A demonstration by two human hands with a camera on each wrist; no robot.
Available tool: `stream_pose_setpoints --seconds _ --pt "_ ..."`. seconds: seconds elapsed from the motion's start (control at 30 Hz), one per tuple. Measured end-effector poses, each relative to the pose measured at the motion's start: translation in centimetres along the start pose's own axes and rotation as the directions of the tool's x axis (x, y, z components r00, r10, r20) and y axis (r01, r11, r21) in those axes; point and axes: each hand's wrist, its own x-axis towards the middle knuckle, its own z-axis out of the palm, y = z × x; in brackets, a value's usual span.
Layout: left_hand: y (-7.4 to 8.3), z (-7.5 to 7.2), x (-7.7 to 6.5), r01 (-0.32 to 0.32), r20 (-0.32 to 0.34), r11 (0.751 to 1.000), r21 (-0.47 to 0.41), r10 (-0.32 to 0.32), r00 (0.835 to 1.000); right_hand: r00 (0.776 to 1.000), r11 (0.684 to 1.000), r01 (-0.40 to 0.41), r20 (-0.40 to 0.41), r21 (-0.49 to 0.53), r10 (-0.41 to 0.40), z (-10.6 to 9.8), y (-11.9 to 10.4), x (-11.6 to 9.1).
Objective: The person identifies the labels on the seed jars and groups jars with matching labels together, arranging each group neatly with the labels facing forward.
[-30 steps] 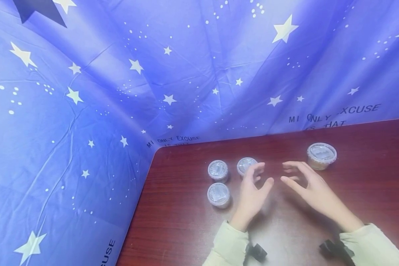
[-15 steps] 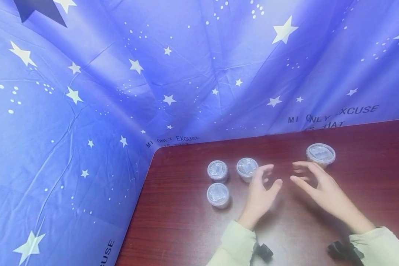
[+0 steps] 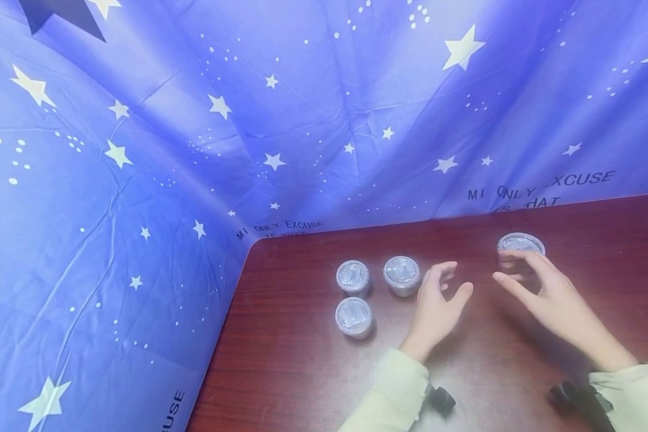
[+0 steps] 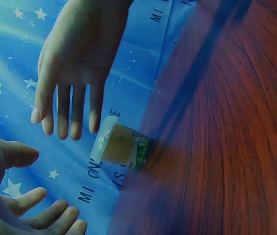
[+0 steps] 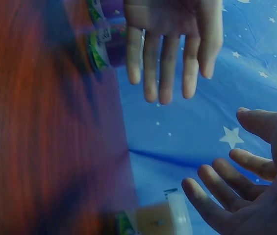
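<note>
My right hand [image 3: 558,300] hovers with loosely bent fingers in front of a small round lidded tub [image 3: 520,241], overlapping its near side in the head view. The left wrist view shows this tub's tan contents and green label. My left hand [image 3: 437,312] hangs over the table, fingers apart and nothing in them. Closest to it is a lidded tub [image 3: 402,276] just to its left. Two similar tubs stand farther left, a back one [image 3: 353,277] and a front one [image 3: 354,317]. Purple contents show in a tub [image 5: 114,51] in the right wrist view.
The dark red wood-grain table [image 3: 281,360] meets a blue star-printed cloth [image 3: 302,120] along its back and left edges. Black wrist mounts sit by both pale sleeves [image 3: 391,390].
Both hands have moved to the right together, still apart. My right hand now overlaps the right tub, while my left hand has come clear of the tub it partly covered.
</note>
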Motion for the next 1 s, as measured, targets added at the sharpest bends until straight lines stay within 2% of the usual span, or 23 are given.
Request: stream_pose_setpoints --seconds 0.4,0.77,1.0 --pt "0.2 1.1 1.6 0.006 0.011 0.999 0.032 -0.006 1.000 0.997 0.999 0.007 -0.072 0.053 -0.004 -2.7 1.7 1.4" --pt "0.2 2.2 2.9 0.016 0.011 0.999 -0.042 -0.016 1.000 0.995 0.997 -0.068 -0.075 0.020 0.070 -4.3 3.6 2.0" --pt "0.2 3.1 3.7 0.012 0.017 0.999 -0.038 -0.011 1.000 0.988 0.988 -0.151 -0.041 -0.043 0.150 -4.9 5.3 1.9"
